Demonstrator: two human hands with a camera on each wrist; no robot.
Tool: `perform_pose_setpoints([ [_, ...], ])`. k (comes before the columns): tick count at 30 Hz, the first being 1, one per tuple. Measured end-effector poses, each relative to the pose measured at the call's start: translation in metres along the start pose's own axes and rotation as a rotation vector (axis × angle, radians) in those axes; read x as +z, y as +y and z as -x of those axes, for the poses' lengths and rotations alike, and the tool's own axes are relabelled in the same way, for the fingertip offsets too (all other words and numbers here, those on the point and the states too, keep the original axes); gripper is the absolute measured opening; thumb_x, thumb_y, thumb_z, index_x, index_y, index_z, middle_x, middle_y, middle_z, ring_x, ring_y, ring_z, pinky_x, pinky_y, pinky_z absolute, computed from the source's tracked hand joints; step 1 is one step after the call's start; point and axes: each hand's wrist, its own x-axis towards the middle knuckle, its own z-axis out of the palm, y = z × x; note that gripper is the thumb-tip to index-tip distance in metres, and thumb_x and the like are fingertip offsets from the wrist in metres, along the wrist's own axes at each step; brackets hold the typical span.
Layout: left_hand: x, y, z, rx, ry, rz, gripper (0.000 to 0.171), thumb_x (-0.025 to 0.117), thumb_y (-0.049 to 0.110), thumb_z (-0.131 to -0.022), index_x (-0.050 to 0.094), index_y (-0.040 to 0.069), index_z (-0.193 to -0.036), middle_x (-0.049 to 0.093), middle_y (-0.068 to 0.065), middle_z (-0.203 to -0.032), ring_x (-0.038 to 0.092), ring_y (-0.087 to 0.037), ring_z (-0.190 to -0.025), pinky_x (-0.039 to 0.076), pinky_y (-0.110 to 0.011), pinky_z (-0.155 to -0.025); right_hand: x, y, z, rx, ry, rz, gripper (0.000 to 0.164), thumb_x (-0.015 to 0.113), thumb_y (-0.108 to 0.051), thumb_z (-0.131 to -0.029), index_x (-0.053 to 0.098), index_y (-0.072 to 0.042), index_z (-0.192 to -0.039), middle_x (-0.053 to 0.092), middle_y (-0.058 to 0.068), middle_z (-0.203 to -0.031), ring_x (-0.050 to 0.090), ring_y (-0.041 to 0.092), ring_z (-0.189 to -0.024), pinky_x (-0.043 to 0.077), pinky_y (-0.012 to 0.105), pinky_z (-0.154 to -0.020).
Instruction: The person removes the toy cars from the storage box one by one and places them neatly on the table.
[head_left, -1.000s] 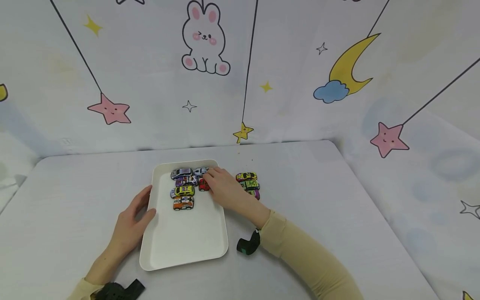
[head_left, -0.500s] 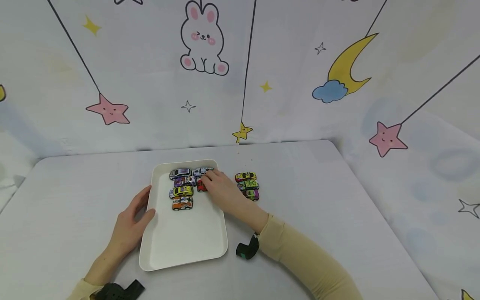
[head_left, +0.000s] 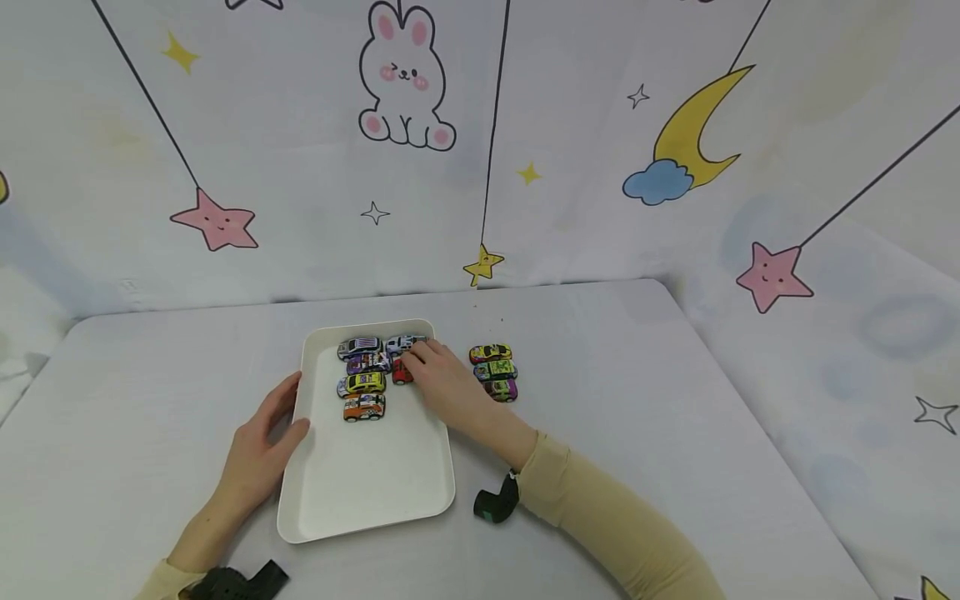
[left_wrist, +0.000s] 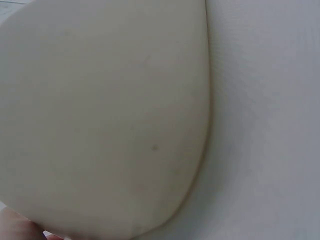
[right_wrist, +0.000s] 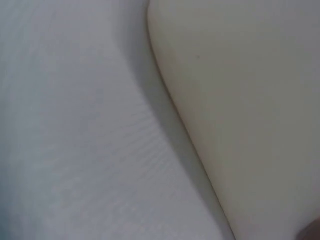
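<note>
A shallow white tray (head_left: 382, 467) lies on the table with two columns of small toy cars. Its left column has a silver car (head_left: 360, 347), a purple-and-white car (head_left: 368, 363), a yellow car (head_left: 362, 384) and an orange car (head_left: 364, 407). My right hand (head_left: 450, 385) reaches over the tray's right rim and pinches a red toy car (head_left: 401, 372). That car sits just below a white-and-blue car (head_left: 403, 344), its right part hidden by my fingers. My left hand (head_left: 258, 446) holds the tray's left edge, thumb on the rim, fingers along the outside.
Right of the tray, three more toy cars stand stacked in a column on the white table: a yellow one (head_left: 491, 353), a green one (head_left: 495, 370) and a purple-and-green one (head_left: 500, 390). A cartoon-printed cloth (head_left: 570, 225) rises behind the table.
The red car and my right hand's fingers have shifted slightly left, toward the left column. The whole head view drifts a little left too. My left hand keeps its place at the tray.
</note>
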Motion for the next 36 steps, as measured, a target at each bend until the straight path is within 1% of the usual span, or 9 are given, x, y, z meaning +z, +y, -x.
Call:
perform_pose_setpoints([
  [5, 0.0, -0.002, 0.0, -0.003, -0.001, -0.005, 0.062, 0.057, 0.019, -0.101, 0.033, 0.028, -0.157, 0.05, -0.016, -0.15, 0.043, 0.007, -0.13, 0.027, 0.0, -0.092, 0.002, 0.001, 0.001, 0.002, 0.016, -0.012, 0.026, 0.053, -0.003, -0.101, 0.064, -0.005, -0.125, 0.063, 0.007, -0.122, 0.057, 0.022, -0.116, 0.044, 0.032, -0.103],
  [7, 0.0, -0.003, 0.0, -0.004, -0.002, -0.012, 0.062, 0.057, 0.019, -0.101, 0.033, 0.028, -0.157, 0.05, -0.016, -0.15, 0.044, 0.005, -0.13, 0.027, 0.0, -0.092, 0.002, 0.001, 0.002, 0.0, 0.023, -0.021, 0.026, 0.053, -0.003, -0.101, 0.063, -0.005, -0.125, 0.062, 0.007, -0.123, 0.056, 0.022, -0.116, 0.043, 0.033, -0.104],
  [11, 0.0, -0.002, 0.0, -0.002, -0.001, -0.015, 0.062, 0.057, 0.019, -0.101, 0.032, 0.028, -0.157, 0.049, -0.016, -0.15, 0.05, -0.015, -0.134, 0.026, 0.0, -0.092, 0.002, 0.002, 0.003, 0.0, 0.042, -0.051, 0.028, 0.055, -0.003, -0.1, 0.063, -0.005, -0.127, 0.062, 0.008, -0.124, 0.056, 0.022, -0.116, 0.043, 0.032, -0.105],
  [14, 0.0, -0.001, 0.0, 0.003, 0.001, -0.004, 0.062, 0.057, 0.019, -0.101, 0.033, 0.028, -0.157, 0.049, -0.016, -0.15, 0.05, -0.016, -0.134, 0.026, 0.0, -0.092, 0.003, 0.003, 0.004, 0.006, 0.061, -0.075, 0.029, 0.057, -0.006, -0.1, 0.062, -0.005, -0.128, 0.061, 0.008, -0.124, 0.056, 0.022, -0.116, 0.043, 0.032, -0.105],
  [18, 0.0, -0.003, 0.0, 0.011, 0.004, -0.003, 0.062, 0.058, 0.018, -0.1, 0.034, 0.027, -0.157, 0.05, -0.016, -0.15, 0.045, 0.003, -0.131, 0.027, 0.0, -0.092, 0.005, 0.004, 0.005, -0.004, 0.102, -0.099, 0.03, 0.061, -0.008, -0.099, 0.062, -0.004, -0.128, 0.062, 0.008, -0.124, 0.056, 0.023, -0.115, 0.044, 0.033, -0.104],
  [19, 0.0, -0.003, 0.0, 0.012, 0.004, -0.004, 0.062, 0.058, 0.018, -0.1, 0.034, 0.026, -0.157, 0.05, -0.017, -0.15, 0.045, 0.004, -0.131, 0.027, 0.0, -0.092, 0.005, 0.004, 0.005, -0.012, 0.114, -0.106, 0.03, 0.061, -0.008, -0.099, 0.062, -0.004, -0.128, 0.062, 0.009, -0.123, 0.056, 0.024, -0.114, 0.045, 0.034, -0.103],
  [25, 0.0, -0.004, 0.001, 0.004, -0.003, -0.012, 0.061, 0.057, 0.019, -0.101, 0.033, 0.025, -0.157, 0.049, -0.017, -0.15, 0.049, -0.019, -0.135, 0.028, -0.001, -0.092, 0.005, 0.005, 0.007, -0.039, 0.157, -0.13, 0.032, 0.06, -0.009, -0.1, 0.06, -0.003, -0.131, 0.061, 0.01, -0.126, 0.056, 0.024, -0.115, 0.045, 0.035, -0.103],
  [31, -0.001, -0.002, 0.001, 0.004, -0.001, -0.012, 0.061, 0.058, 0.019, -0.101, 0.034, 0.025, -0.157, 0.049, -0.017, -0.15, 0.046, -0.002, -0.132, 0.027, 0.0, -0.092, 0.01, 0.011, 0.016, -0.071, 0.302, -0.202, 0.036, 0.06, -0.006, -0.099, 0.057, 0.0, -0.134, 0.06, 0.013, -0.127, 0.056, 0.027, -0.117, 0.047, 0.035, -0.102],
  [36, -0.001, 0.0, 0.0, 0.021, 0.009, -0.003, 0.062, 0.059, 0.017, -0.099, 0.035, 0.024, -0.156, 0.051, -0.017, -0.148, 0.049, -0.007, -0.131, 0.027, 0.001, -0.091, 0.017, 0.017, 0.029, -0.102, 0.42, -0.182, 0.04, 0.064, -0.003, -0.095, 0.057, 0.0, -0.134, 0.06, 0.013, -0.127, 0.055, 0.027, -0.117, 0.047, 0.036, -0.101],
])
